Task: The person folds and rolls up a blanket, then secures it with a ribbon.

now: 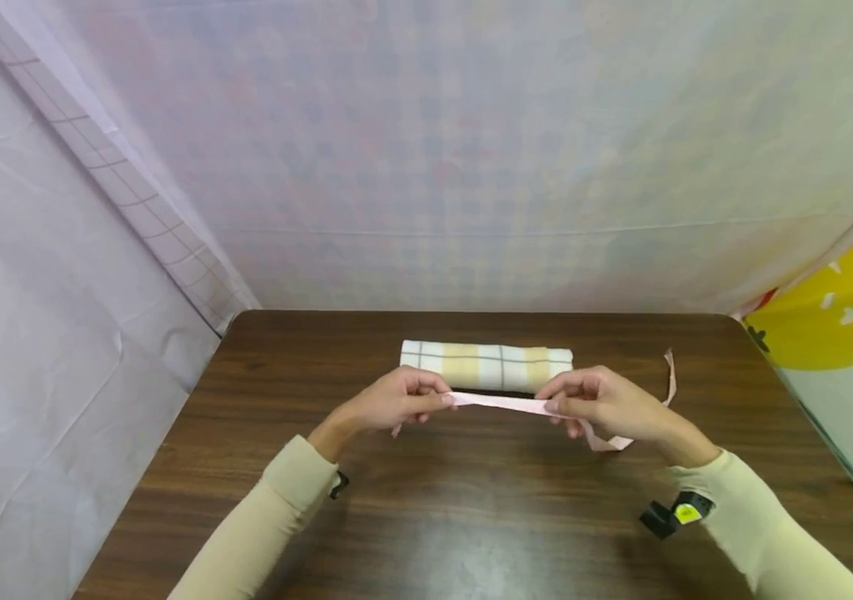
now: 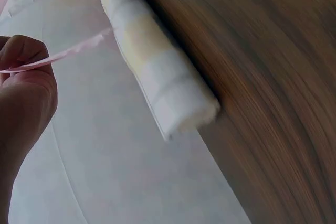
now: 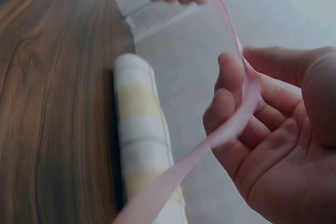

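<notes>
A pink ribbon (image 1: pixel 501 403) stretches between both hands in the head view. The left hand (image 1: pixel 400 397) pinches it near one end, and a short tail hangs below that hand. Thumb and fingers of the right hand (image 1: pixel 597 403) pinch the ribbon too; its longer loose part trails off to the right behind the wrist. Just beyond the ribbon lies a rolled cloth (image 1: pixel 488 367), white with yellow bands and grey lines. In the right wrist view the ribbon (image 3: pixel 231 124) runs across the fingers of the right hand (image 3: pixel 278 124). The rolled cloth (image 2: pixel 157 66) appears blurred in the left wrist view.
A dark wooden table (image 1: pixel 471 508) carries the cloth. Pale hanging sheets (image 1: pixel 471 167) rise behind the table's far edge and at its left. On the right hangs a sheet with a yellow print (image 1: pixel 839 308). Straps with dark devices circle both wrists.
</notes>
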Motion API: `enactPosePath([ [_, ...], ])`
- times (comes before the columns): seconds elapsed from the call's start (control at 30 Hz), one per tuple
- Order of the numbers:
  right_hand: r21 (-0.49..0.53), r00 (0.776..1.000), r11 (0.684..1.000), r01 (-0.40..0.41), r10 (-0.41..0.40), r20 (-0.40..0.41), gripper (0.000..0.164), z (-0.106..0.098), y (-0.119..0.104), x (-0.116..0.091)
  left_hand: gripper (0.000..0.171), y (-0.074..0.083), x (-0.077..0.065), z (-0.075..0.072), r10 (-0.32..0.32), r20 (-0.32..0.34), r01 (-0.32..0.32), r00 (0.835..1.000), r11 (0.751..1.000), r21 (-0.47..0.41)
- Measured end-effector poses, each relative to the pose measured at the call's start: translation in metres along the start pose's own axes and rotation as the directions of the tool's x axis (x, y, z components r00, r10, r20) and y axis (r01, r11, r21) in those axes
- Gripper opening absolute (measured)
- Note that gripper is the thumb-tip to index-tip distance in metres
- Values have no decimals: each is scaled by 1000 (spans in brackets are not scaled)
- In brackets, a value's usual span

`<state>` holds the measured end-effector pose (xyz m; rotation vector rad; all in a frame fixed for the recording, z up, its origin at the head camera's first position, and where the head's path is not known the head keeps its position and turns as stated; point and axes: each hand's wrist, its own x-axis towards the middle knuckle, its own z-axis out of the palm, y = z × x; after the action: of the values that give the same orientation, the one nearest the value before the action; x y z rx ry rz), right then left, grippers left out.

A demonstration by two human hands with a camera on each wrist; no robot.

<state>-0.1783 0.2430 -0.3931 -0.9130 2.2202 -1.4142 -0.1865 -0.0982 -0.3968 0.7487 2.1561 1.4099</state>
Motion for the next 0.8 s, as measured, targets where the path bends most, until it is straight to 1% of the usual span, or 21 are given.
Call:
enactPosePath([
  [0.07,-13,999,1000,-17,17,35,15,-5,4,-3,17,-3,-7,-10,-4,-14,4,1000,1000,13],
  [0.13,-4,998,999,-35,35,57,15,-9,8,-6,18,-8,-14,-20,6,-26,-5,1000,1000,24],
  [0.27,36,995,997,-72,69,73,17,-18,16,-11,20,-14,-28,-39,17,-63,-15,998,999,30],
  [0.37,38,995,996,-83,80,66,18,-24,20,-15,20,-17,-38,-51,1,-90,1,996,1000,23],
  [0.53,-22,997,997,-74,75,30,18,-34,27,-23,20,-23,-52,-66,-26,-124,28,992,1000,14],
  [0.63,-29,997,996,-79,80,14,19,-42,33,-28,21,-29,-60,-73,-37,-133,41,990,999,31],
  [0.73,-46,997,996,-77,77,-8,19,-51,39,-36,21,-35,-71,-80,-65,-141,69,988,997,28],
  [0.8,-30,996,996,-85,84,-20,20,-58,42,-42,22,-40,-78,-85,-78,-144,83,987,996,27],
])
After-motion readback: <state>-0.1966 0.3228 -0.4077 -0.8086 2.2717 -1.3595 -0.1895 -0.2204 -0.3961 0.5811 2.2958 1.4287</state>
